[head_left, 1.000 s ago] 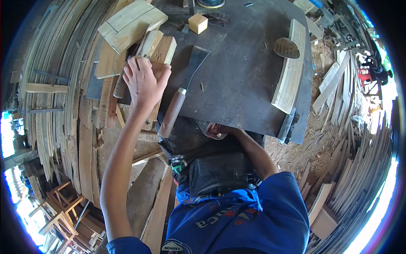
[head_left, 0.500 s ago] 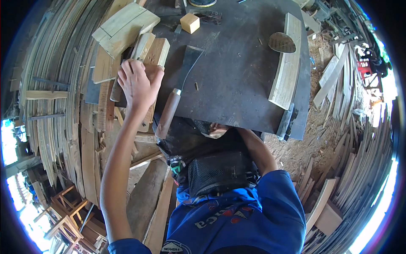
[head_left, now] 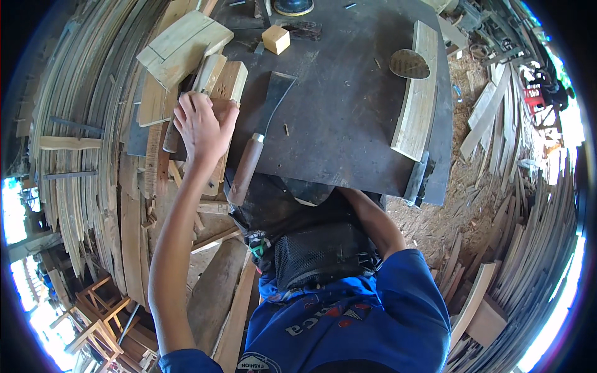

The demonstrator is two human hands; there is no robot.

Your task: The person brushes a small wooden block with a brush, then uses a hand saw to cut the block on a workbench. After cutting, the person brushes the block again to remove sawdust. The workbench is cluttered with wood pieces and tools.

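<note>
My left hand (head_left: 204, 127) is closed over a wooden block (head_left: 225, 109) at the left edge of the dark tabletop, fingers curled over its top and thumb on its right side. Just right of it lies a wide-bladed, machete-like knife (head_left: 275, 102), its brown wooden handle (head_left: 247, 169) reaching past the table's near edge. My right forearm (head_left: 375, 221) passes under that near edge, and the tabletop hides the hand. A pale curved edge (head_left: 306, 202) shows below the table in front of my lap; what it belongs to I cannot make out.
On the dark tabletop (head_left: 336, 112) are a small wooden cube (head_left: 276, 39), a long plank (head_left: 415, 102) and a round disc (head_left: 409, 64). A marked board (head_left: 185, 50) lies at the far left. Stacked timber (head_left: 84, 124) stands left, more strips (head_left: 535, 242) right. Shavings cover the floor (head_left: 457, 205).
My right hand, partly seen below the table's near edge before, is now hidden under it. My left hand stays on the block. The whole view has shifted slightly.
</note>
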